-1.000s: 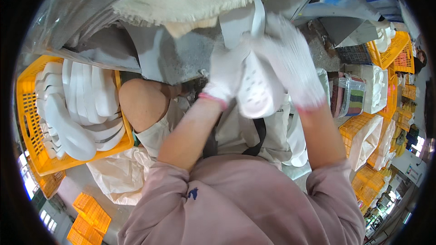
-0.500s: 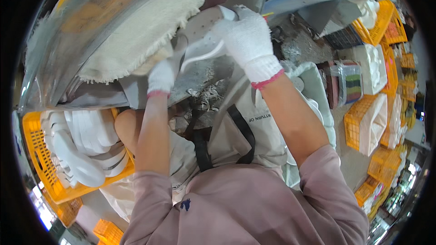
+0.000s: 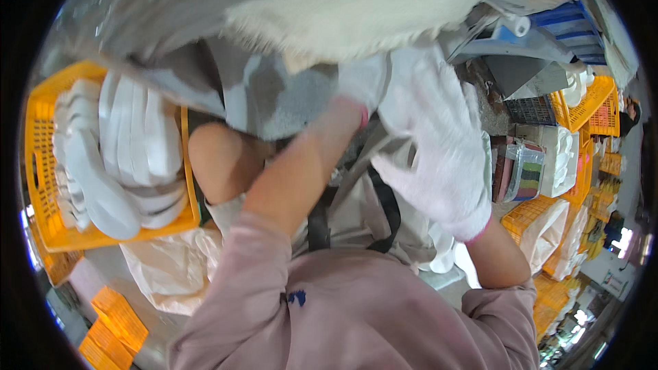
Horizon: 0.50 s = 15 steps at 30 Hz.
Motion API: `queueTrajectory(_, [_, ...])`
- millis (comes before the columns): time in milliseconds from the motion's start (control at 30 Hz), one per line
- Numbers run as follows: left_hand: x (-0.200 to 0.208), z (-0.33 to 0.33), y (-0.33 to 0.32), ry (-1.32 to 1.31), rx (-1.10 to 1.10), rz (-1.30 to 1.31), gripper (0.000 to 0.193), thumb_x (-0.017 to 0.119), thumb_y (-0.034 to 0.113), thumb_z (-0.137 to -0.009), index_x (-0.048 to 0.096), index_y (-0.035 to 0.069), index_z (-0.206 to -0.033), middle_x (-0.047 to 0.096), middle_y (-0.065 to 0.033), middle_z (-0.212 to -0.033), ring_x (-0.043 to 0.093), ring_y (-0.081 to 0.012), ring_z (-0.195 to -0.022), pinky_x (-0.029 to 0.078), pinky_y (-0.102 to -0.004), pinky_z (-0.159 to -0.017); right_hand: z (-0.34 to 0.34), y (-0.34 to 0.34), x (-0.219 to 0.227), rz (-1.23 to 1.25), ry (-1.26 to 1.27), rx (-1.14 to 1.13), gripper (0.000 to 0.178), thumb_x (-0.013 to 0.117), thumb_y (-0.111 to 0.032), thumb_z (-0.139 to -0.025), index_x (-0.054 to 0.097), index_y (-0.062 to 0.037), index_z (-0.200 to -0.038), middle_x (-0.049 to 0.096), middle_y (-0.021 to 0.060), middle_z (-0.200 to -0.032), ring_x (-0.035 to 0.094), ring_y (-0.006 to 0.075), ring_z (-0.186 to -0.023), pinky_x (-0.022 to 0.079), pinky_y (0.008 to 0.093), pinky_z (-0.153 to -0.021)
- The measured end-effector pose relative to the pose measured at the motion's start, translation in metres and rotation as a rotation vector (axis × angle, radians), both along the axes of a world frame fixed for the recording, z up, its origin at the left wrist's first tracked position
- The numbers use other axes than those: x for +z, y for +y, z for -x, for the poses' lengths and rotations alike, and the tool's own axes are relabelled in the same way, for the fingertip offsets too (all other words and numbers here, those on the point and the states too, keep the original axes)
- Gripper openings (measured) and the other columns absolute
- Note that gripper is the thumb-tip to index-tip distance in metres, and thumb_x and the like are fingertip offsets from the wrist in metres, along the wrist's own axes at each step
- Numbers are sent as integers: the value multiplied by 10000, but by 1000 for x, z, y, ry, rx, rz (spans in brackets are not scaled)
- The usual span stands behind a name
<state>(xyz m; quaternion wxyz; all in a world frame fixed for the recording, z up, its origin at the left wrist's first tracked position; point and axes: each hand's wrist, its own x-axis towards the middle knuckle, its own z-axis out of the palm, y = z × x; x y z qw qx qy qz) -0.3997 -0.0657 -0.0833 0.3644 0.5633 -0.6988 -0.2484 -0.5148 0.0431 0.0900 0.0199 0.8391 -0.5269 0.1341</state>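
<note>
fringed cloth point(image 3: 356, 17) borders speckled grey surface point(image 3: 291, 106); knit-gloved hands point(image 3: 439, 164) blur, grip impossible to tell.

light: moderately bright, indoor | glare: white patch point(image 3: 622, 241) blown out at right, glints on far sheeting point(image 3: 151, 7) | shadow: beneath sheeting, left | blur: left hand point(image 3: 362, 83), right hand point(image 3: 439, 140) smeared | distortion: fisheye bend, black rim

One wide fisheye view from head height, downward and close over the hands point(image 3: 442, 157).
</note>
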Motion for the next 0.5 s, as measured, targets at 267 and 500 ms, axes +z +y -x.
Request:
queueTrajectory(267, [31,-58,89,1970,-25,-1013,750,537,725,-1037,608,105,-1454,709,-140,-1272,693,-319,-1159,578,-502,-998,-7,55,-40,-237,90,236,548,771,-173,-789,712,-96,-1328,712,87,-1325,725,279,-1116,544,472,-990])
queueTrajectory(500, [-28,-78,26,1478,29,-404,396,480,408,-1105,670,75,-1203,720,-118,-1055,706,-270,-980,578,-413,-874,-67,16,-68,-176,-199,-105,367,740,-206,-944,739,-108,-1297,752,152,-929,733,370,-795,584,461,-728])
